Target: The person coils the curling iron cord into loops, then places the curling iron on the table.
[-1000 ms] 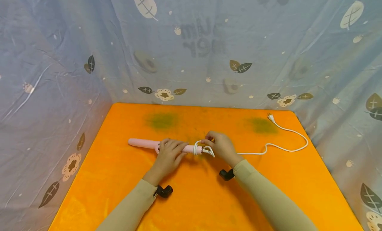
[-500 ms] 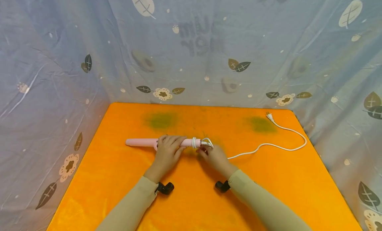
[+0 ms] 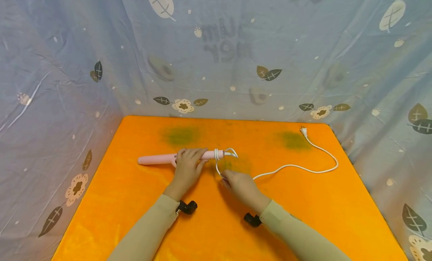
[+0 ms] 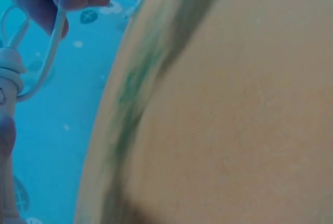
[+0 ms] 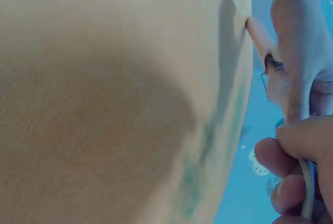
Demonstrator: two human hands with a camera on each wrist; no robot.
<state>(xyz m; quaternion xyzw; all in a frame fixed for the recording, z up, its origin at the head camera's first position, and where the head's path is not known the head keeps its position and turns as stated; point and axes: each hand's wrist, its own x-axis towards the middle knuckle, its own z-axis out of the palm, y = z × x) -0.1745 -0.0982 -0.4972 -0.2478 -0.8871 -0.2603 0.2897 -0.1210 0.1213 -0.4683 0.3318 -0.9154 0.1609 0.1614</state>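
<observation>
A pink curling iron [image 3: 156, 159] lies crosswise in the head view, its barrel toward the left. My left hand [image 3: 187, 167] grips it around the middle of its handle. White cord [image 3: 216, 155] is wound around the handle's right end, and a small loop of it sticks out past that end. Below and to the right, my right hand [image 3: 241, 186] pinches the cord a short way from the winding. In the left wrist view the cord [image 4: 51, 52] runs from the coil up to the right fingers. The right wrist view shows the cord [image 5: 308, 187] between thumb and fingers.
From the right hand the cord's free part curves over the orange table [image 3: 202, 231] to a white two-prong plug [image 3: 304, 131] near the back right corner. Patterned blue-grey curtains [image 3: 216, 77] enclose the back and sides. A black camera mount sits at each wrist.
My right hand has gone from beside the handle's end to below it, drawing the cord toward the body. The curling iron has shifted slightly up and left with my left hand.
</observation>
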